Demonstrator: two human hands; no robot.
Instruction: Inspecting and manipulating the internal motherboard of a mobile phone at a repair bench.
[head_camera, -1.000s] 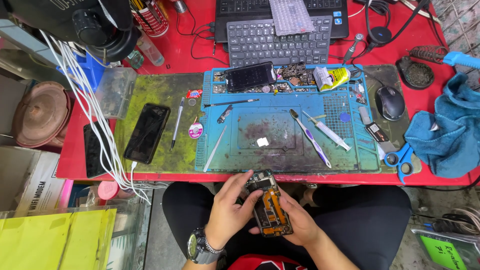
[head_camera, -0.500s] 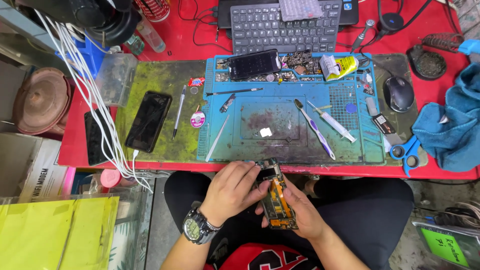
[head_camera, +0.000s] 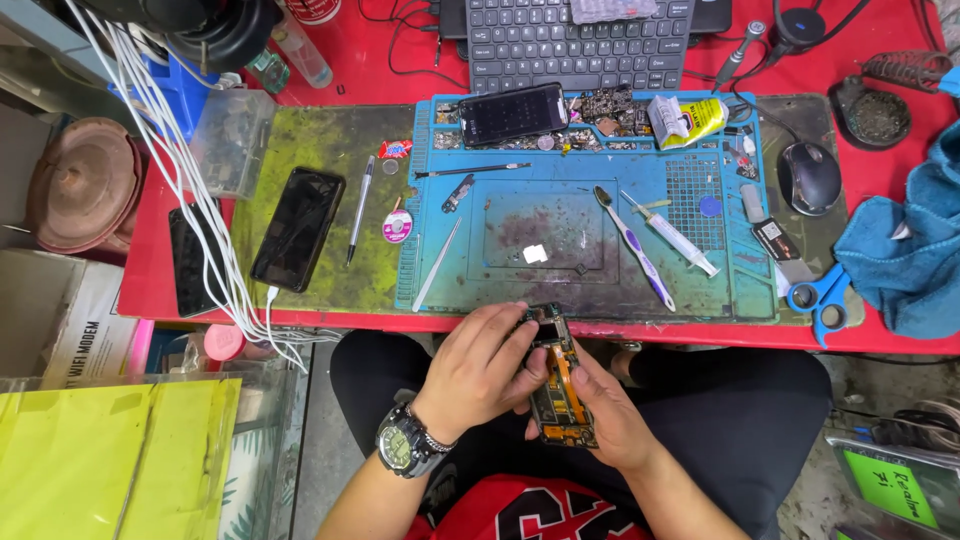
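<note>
Below the red desk (head_camera: 900, 338) edge, both hands' fingers gripped the opened phone (head_camera: 560, 385) over the lap, where a slip could drop it.

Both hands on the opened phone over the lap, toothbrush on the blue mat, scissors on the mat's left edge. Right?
Not quite. The head view shows the scissors at the right end of the blue mat, not the left. The rest holds: left hand and right hand both grip the opened phone over the lap, and the toothbrush lies on the mat.
</note>
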